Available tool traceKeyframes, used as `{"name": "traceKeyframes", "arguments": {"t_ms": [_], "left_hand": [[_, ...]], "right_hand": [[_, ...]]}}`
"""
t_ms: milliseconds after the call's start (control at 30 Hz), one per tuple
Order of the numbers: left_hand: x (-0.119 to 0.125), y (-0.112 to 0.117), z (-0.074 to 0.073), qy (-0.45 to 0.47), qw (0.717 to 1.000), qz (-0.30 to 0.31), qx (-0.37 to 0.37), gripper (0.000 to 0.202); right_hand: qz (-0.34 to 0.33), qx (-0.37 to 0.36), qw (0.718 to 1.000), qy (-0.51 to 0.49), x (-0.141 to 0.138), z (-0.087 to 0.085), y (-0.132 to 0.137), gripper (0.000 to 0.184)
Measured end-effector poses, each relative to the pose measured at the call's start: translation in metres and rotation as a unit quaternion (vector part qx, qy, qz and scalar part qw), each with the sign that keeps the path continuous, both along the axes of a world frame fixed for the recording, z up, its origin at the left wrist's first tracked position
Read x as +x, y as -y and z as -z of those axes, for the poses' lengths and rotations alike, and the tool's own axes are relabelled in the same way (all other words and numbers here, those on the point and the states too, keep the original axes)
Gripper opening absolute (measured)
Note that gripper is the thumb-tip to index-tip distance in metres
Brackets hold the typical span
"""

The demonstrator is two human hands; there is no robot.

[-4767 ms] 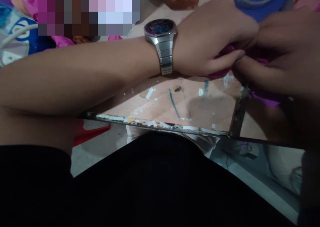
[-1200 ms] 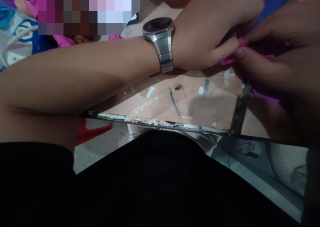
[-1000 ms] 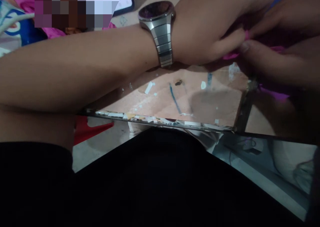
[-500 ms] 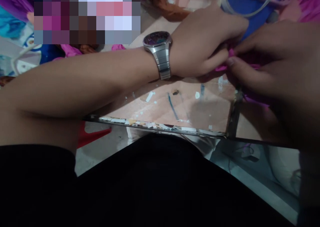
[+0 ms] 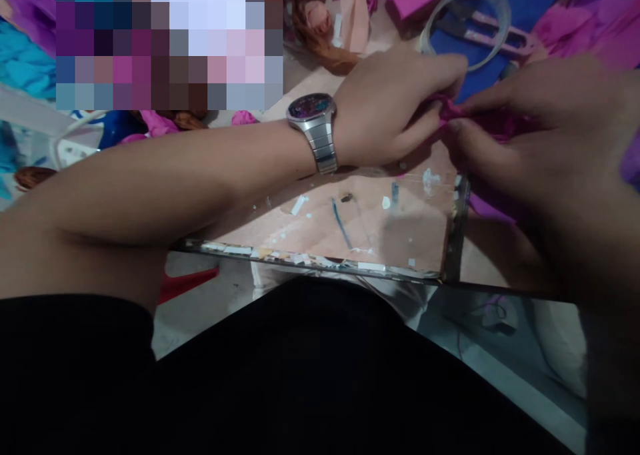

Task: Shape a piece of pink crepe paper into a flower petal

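Observation:
Between my two hands is a twisted, bunched piece of magenta crepe paper. My left hand, with a silver-banded watch on its wrist, is closed and pinches the paper's left end between thumb and curled fingers. From the right, my right hand pinches the same paper with thumb and forefinger, its tips almost touching the left fingers. More magenta shows inside the right hand, and the rest is hidden by that hand. Both hands are over the right part of the worn tabletop.
A roll of clear tape and a pink-handled cutter lie on a blue surface beyond my hands. Pink sheets and a brown twisted piece lie around them. Near my lap runs the table's chipped edge.
The view has shifted, showing more of the tape roll and the cutter. Both hands still pinch the magenta paper, which now shows as a tighter twist between the fingertips.

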State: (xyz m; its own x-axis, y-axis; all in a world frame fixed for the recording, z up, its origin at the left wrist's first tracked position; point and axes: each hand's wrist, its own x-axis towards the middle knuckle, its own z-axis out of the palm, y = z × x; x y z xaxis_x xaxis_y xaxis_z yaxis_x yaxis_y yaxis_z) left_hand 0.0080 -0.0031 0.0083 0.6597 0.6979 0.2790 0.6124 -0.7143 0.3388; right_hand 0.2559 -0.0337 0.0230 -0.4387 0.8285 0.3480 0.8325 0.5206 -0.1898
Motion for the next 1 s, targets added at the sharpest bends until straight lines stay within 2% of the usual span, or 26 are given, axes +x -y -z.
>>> {"name": "traceKeyframes", "arguments": {"t_ms": [167, 367, 600, 767, 933, 1000], "left_hand": [[0.002, -0.003, 0.001, -0.005, 1.000, -0.015, -0.020, 0.033], [0.001, -0.002, 0.006, 0.033, 0.999, -0.024, 0.014, 0.039], [-0.004, -0.007, 0.009, 0.073, 0.997, 0.015, -0.006, 0.032], [-0.003, -0.006, 0.004, 0.050, 0.998, 0.023, 0.018, 0.040], [-0.002, 0.000, -0.004, 0.004, 1.000, 0.017, -0.008, 0.041], [-0.002, 0.002, -0.006, -0.010, 1.000, 0.007, -0.009, 0.040]], "right_hand": [[-0.018, 0.036, 0.999, -0.036, 0.003, 0.005, -0.004, 0.023], [-0.038, 0.072, 0.994, -0.067, 0.004, 0.010, -0.008, 0.024], [-0.057, 0.097, 0.989, -0.096, 0.010, 0.015, -0.009, 0.029], [-0.063, 0.114, 0.986, -0.101, 0.008, 0.013, -0.008, 0.032], [-0.005, 0.046, 0.998, -0.046, 0.005, 0.009, -0.006, 0.033], [-0.003, 0.035, 0.998, -0.047, 0.004, 0.010, -0.006, 0.034]]}}
